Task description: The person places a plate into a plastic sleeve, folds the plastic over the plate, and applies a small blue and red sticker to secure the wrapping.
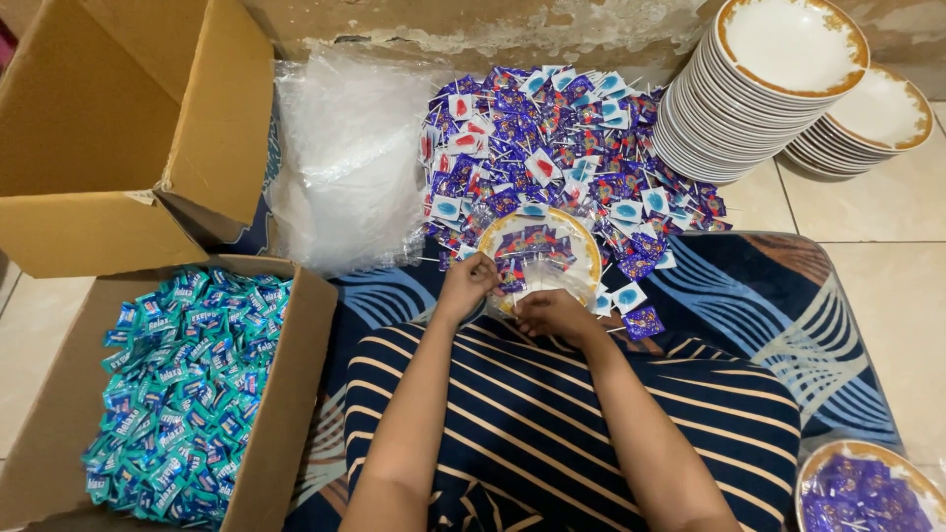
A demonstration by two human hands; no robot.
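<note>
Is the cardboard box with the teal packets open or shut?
Open: the box has no lid over it, and teal packets show inside.

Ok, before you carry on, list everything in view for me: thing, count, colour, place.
Plate: one, white with gold rim, under both hands.
Clear plastic bag: one, on that plate.
Purple sachets: large pile, purple, blue and white, behind the plate.
Clear bags: a heap, left of the pile.
Plate stacks: two, white and gold, top right.
Filled plate: one, purple sachets, bottom right.
Empty carton: one, brown, top left.
Carton of teal sachets: one, bottom left.
Left hand: on the plate's edge.
Right hand: at the bag.
</note>
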